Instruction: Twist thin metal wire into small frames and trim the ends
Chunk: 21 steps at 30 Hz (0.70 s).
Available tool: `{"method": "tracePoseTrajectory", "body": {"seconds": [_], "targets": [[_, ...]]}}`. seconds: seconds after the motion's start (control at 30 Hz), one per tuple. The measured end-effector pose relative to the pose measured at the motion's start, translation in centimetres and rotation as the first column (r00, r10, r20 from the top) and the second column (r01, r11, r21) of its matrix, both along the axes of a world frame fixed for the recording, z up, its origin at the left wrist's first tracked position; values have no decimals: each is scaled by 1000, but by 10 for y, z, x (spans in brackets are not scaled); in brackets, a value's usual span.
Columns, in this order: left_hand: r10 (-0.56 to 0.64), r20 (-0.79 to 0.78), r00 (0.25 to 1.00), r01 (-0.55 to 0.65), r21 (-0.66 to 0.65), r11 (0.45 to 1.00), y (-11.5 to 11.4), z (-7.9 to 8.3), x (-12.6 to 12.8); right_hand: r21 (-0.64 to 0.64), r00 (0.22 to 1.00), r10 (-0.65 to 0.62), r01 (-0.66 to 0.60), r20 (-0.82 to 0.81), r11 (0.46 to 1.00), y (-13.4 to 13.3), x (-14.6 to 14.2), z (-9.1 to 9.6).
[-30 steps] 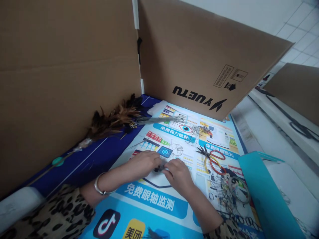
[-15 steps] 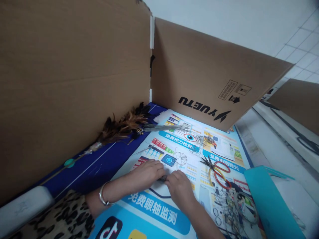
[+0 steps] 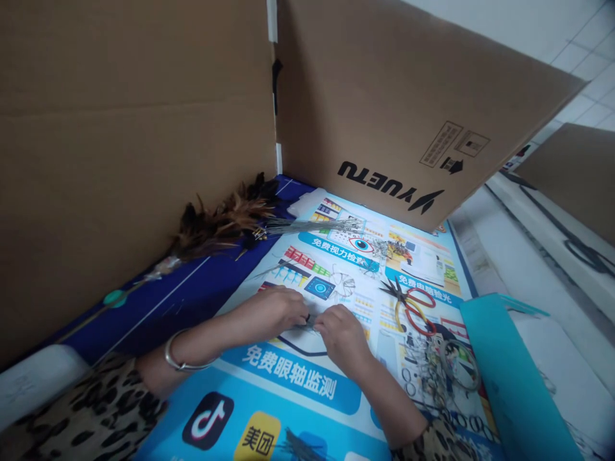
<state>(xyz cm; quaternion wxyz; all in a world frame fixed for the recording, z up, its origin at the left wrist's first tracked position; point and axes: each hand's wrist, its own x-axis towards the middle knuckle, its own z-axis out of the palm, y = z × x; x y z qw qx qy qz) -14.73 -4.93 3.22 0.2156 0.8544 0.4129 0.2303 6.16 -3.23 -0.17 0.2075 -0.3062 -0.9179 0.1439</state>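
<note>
My left hand, with a silver bangle at the wrist, is closed, its fingertips pinched together over the printed poster mat. Facing it, my right hand is also closed, thumb against fingers. Between the two sets of fingertips shows a small, thin, greyish piece like wire; the fingers hide most of it. Beyond the hands lies a loose coil of thin wire. Right of them rest red-handled pliers, crossed with a yellow-handled pair.
A bundle of straight wires lies farther back, beside brown feathers. A wire tangle sits at right by a teal box. More dark wires lie at the near edge. Cardboard walls stand behind and left.
The view has tilted down, bringing the dark wires at the near edge into sight. Both hands stay close together, with a little more of the small piece showing between them.
</note>
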Motion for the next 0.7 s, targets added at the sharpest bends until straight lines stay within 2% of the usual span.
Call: {"method": "tracePoseTrajectory", "body": {"seconds": [0.1, 0.2, 0.3, 0.43, 0.57, 0.7], "targets": [[-30, -27, 999, 29, -42, 999, -1, 3, 0, 8, 1000, 4, -4, -12, 1000, -1, 0, 3], [-38, -125, 991, 34, -29, 999, -1, 2, 1, 34, 1000, -1, 2, -3, 999, -2, 1, 5], [-23, -256, 966, 36, 47, 998, -4, 0, 3, 96, 999, -16, 13, 29, 995, -3, 1, 4], [67, -383, 921, 3, 181, 984, -9, 1, 10, 174, 985, -101, 77, 137, 982, -8, 0, 3], [97, -414, 905, 15, 259, 966, -11, 5, 21, 234, 960, -165, 111, 225, 966, -16, -2, 8], [100, -419, 902, 17, 268, 963, -12, 9, 30, 261, 949, -204, 139, 240, 955, -21, -4, 11]]}}
